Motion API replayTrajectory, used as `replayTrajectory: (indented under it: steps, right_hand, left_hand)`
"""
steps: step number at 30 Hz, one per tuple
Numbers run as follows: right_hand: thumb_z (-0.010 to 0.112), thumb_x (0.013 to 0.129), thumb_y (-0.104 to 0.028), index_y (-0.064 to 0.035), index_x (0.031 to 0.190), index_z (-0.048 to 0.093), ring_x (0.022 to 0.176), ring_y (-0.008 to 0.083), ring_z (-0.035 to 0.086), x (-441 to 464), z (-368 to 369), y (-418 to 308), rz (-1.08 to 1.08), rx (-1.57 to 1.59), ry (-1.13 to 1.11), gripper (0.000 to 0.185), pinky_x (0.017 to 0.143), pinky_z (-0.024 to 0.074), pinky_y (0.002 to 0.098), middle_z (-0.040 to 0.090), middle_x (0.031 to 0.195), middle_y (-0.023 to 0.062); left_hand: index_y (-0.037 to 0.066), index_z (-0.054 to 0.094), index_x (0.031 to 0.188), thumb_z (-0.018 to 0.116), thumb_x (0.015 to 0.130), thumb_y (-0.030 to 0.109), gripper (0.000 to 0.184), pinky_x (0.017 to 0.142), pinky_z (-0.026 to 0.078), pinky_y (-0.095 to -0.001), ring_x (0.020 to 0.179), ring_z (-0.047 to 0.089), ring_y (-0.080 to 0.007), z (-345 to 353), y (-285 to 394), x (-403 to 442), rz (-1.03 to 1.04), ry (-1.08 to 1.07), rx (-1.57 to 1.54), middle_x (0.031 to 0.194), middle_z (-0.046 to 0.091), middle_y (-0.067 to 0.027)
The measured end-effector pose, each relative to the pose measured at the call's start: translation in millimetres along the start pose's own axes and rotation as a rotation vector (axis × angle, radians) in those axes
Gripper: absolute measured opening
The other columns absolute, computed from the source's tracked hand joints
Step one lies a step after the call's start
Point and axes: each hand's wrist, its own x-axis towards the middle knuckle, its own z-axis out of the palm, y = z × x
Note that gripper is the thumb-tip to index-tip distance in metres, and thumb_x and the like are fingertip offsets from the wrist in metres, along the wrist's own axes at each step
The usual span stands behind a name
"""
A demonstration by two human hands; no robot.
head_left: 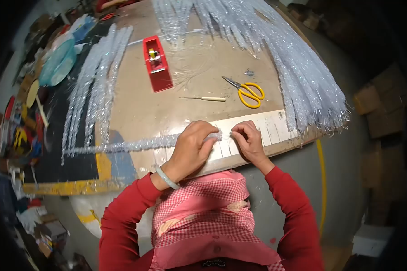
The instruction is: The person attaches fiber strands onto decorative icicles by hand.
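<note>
A silvery tinsel garland (pixel 135 145) lies along the table's near side, its right end reaching into my left hand (pixel 195 145). My left fingers are closed round it near its tip. Just to the right, my right hand (pixel 248 139) pinches at the garland's end; whatever is between thumb and forefinger is too small to make out. Under both hands runs a pale strip marked with cross lines (pixel 271 128). Beyond them lie an awl with a white handle (pixel 212 98) and scissors with yellow handles (pixel 250 95), both untouched.
A red tape dispenser (pixel 160 74) stands farther back beside thin clear strands (pixel 190 67). Finished-looking tinsel lengths (pixel 99 81) lie at left, and a large tinsel heap (pixel 298 81) hangs over the right edge. A teal basin (pixel 59 63) sits at far left.
</note>
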Motion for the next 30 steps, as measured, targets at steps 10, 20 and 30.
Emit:
replayTrajectory:
  steps: [10,20,30]
  right_hand:
    - [0.072,0.080,0.002,-0.0024,0.088,0.064,0.085,0.0264,0.058,0.8,0.4,-9.3,0.079,-0.061,0.077,0.013,0.074,0.0478,0.0354,0.064,0.084,0.0088]
    - [0.070,0.076,0.007,-0.0033,0.091,0.063,0.085,0.0280,0.058,3.8,-7.2,-44.4,-0.203,-0.102,0.156,0.020,0.076,0.0485,0.0362,0.063,0.085,0.0083]
    - [0.073,0.077,0.004,-0.0030,0.090,0.067,0.082,0.0238,0.059,-16.0,-20.7,-54.9,-0.064,0.048,0.017,0.017,0.073,0.0482,0.0336,0.065,0.085,0.0071]
  left_hand:
    - [0.001,0.070,0.093,0.060,0.088,0.016,0.019,0.075,0.049,-0.0424,0.078,0.065,-0.0338,52.2,-47.0,42.8,-0.123,-0.342,0.000,0.087,0.068,-0.0190]
    - [-0.003,0.070,0.091,0.064,0.092,0.010,0.013,0.068,0.047,-0.0218,0.072,0.057,-0.0069,37.6,-42.4,31.1,-0.593,-0.484,-0.767,0.076,0.063,0.0003]
    - [-0.002,0.071,0.093,0.067,0.089,0.004,0.008,0.076,0.050,-0.0212,0.079,0.062,-0.0079,27.8,-30.4,14.6,-0.607,-0.463,-0.896,0.084,0.069,-0.0030]
